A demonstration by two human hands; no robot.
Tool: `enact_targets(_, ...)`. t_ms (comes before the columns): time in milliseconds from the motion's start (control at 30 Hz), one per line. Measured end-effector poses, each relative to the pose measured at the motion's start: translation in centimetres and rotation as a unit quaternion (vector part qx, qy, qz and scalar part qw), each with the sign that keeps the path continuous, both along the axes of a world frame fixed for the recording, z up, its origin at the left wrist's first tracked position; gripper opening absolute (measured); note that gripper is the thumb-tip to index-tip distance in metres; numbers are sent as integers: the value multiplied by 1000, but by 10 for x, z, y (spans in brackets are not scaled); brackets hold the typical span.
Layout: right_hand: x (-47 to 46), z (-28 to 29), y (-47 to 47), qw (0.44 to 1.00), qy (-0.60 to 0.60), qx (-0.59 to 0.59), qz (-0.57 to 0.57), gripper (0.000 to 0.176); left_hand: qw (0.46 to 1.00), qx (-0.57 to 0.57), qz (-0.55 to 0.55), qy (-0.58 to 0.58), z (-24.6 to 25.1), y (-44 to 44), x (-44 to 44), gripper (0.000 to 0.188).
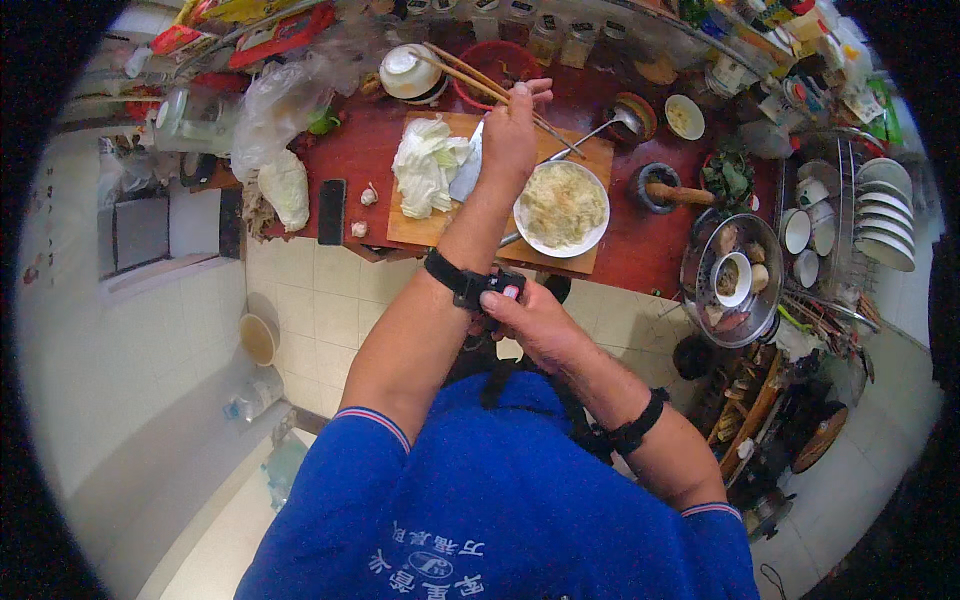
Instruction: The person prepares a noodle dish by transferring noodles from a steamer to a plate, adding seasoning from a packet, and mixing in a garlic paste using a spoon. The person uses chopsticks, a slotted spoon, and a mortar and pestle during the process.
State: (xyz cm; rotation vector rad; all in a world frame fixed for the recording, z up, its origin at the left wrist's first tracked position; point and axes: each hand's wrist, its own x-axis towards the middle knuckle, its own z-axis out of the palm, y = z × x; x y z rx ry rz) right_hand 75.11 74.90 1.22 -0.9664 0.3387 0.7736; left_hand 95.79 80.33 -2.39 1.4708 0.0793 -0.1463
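My left hand [517, 124] grips a pair of wooden chopsticks [471, 81] above a wooden cutting board [416, 229]. Near my left forearm, my right hand [536, 319] holds a small black device [499, 291] strapped to that forearm. Right of the left wrist, a white bowl [562, 208] of pale, shredded-looking food stands on the board. Napa cabbage leaves [427, 165] lie on the board's left part. Beside them is a metal blade [467, 176], partly hidden by my left hand and forearm. A metal ladle [622, 118] rests its head in a small bowl behind the board.
On the red table [337, 154] are a black phone [332, 212], garlic [368, 195], and a mortar [656, 187] with a wooden pestle. A metal basin [739, 281] stands at the right edge, near a dish rack with stacked plates [885, 217]. Jars line the back.
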Motion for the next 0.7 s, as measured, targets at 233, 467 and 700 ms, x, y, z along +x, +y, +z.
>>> enact_targets(233, -6, 32, 16, 997, 17, -75, 24, 34, 872, 307, -76, -373, -9, 13, -7, 21)
enact_targets(467, 0, 40, 14, 998, 9, -53, 25, 34, 880, 293, -119, -354, -16, 8, -21, 25)
enact_targets(700, 3, 38, -8, 985, -57, -152, 58, 56, 965, -187, -5, 181, -12, -8, -13, 50)
